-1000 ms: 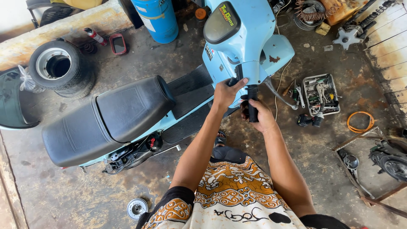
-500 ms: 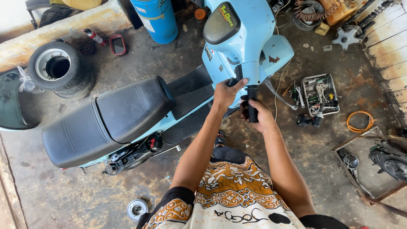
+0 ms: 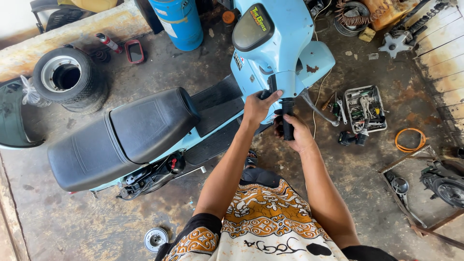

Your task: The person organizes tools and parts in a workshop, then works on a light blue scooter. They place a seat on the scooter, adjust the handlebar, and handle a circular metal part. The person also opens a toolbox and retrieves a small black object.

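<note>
We work both hands on the pale blue metal scooter (image 3: 285,53).
Our right hand (image 3: 296,133) wraps shut around its black rubber handlebar grip (image 3: 288,118), mid-scene; our left hand (image 3: 257,107), fingers curled, touches the handlebar housing just left.

Just the one camera here, strapped to the person's head and pointing steeply down. It sits close above both forearms, takes in the light-blue scooter (image 3: 270,53) straight ahead, and reaches out to the stained concrete floor (image 3: 72,227) all around.
</note>
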